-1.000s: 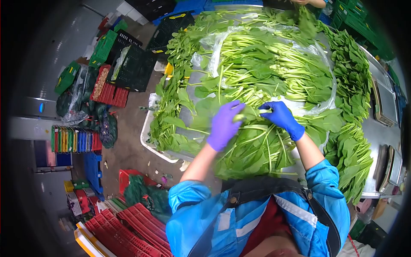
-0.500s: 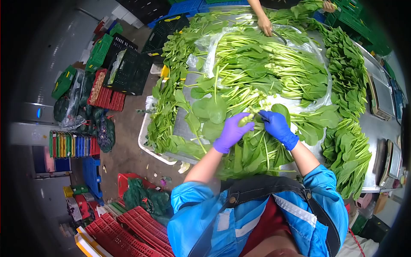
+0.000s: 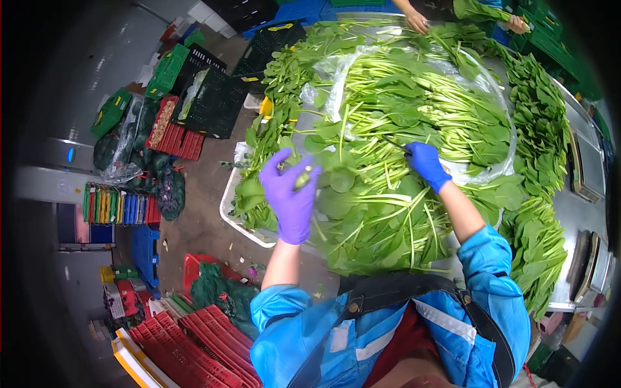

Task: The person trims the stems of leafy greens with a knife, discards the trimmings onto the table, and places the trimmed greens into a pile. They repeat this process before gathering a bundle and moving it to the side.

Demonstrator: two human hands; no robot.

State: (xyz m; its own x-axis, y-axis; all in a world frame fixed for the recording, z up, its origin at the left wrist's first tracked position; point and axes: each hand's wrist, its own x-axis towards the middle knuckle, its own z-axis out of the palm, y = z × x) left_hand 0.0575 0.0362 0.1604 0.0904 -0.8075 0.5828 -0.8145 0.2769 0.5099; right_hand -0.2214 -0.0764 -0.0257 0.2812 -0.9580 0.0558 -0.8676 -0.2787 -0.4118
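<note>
My left hand (image 3: 289, 200), in a purple glove, is raised left of the heap and blurred by motion. A pale green stalk (image 3: 303, 179) shows between its fingers, and a broad leaf blurs beside it. Over the middle of the greens, my right hand (image 3: 427, 165), in a blue glove, closes around a small knife (image 3: 393, 142) with a thin dark blade pointing up and left. Leafy greens (image 3: 388, 223) lie piled in front of me. More stalks (image 3: 446, 116) are spread on a clear plastic sheet (image 3: 336, 90) beyond my right hand.
Across the metal table (image 3: 585, 213), a co-worker's hand (image 3: 417, 23) reaches over the greens; their other hand (image 3: 517, 24) holds a bunch. Scales (image 3: 590, 258) stand at the right. Dark crates (image 3: 213, 103) and red crates (image 3: 187, 349) are at the left. A white tub (image 3: 249, 234) borders the heap.
My left hand has moved left, away from my right hand, with the stalk. My right hand has moved slightly up with the knife. The co-worker's hand has shifted back from the pile.
</note>
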